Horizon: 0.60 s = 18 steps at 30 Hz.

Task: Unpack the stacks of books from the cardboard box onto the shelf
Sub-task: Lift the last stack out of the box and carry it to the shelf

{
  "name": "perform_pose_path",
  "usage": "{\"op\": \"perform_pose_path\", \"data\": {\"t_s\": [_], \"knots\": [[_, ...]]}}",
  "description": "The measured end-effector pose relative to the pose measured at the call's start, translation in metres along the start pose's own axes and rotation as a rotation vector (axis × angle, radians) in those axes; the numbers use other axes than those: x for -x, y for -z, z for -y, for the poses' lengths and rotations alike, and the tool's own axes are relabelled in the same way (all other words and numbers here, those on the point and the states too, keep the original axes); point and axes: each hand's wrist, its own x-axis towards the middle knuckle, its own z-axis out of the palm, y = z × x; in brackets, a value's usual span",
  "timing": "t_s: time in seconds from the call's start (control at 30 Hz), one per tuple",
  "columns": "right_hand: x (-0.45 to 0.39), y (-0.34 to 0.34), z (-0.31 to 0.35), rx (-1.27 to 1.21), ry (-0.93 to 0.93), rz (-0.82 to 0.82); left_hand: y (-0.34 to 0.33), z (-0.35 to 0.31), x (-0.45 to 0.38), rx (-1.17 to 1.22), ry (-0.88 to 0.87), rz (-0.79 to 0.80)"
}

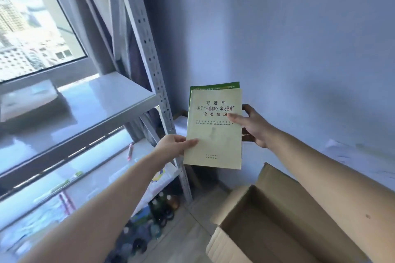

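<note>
Both of our hands are sharing the grip on a thin stack of books: our left hand (174, 145) is pinching the lower left edge of the pale yellow paperback (213, 128), thumb on the cover, while our right hand (251, 126) is holding the right edge with its thumb on the front and its fingers curled behind. A green-covered book (213, 86) is peeking out behind the yellow one, so we are carrying at least two; how many more, we cannot tell. The stack is hanging upright in the air, above and beyond the open cardboard box (277, 220) and just to the right of the metal shelf's perforated upright post (149, 53).

We are judging these to be light, slim paperbacks with flexible covers. They are likely to bow or fan apart if pinched at one corner only, and the smooth covers could slide on each other, so holding both side edges, squeezing the stack together, seems the sound way.

For room, the upper shelf board (89, 100) is lying open to the left, with a pale flat stack (27, 100) already resting near its far end. The post is standing between the books and that board, so we are expecting to swing them around its front edge. The box flaps (233, 203) are standing up below, well clear of the books.
</note>
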Motion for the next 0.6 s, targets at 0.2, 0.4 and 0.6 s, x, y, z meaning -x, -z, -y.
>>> {"op": "perform_pose_path", "data": {"t_s": [0.2,0.4,0.6], "knots": [[-0.017,-0.085,0.064,0.003,0.11,0.146,0.101,0.006,0.029,0.071,-0.055,-0.154],[-0.043,-0.176,0.115,-0.013,0.187,0.268,0.193,0.026,0.044,0.159,-0.097,-0.279],[-0.083,-0.27,0.145,0.03,0.281,0.334,0.274,0.053,0.046,0.172,-0.107,-0.456]]}}
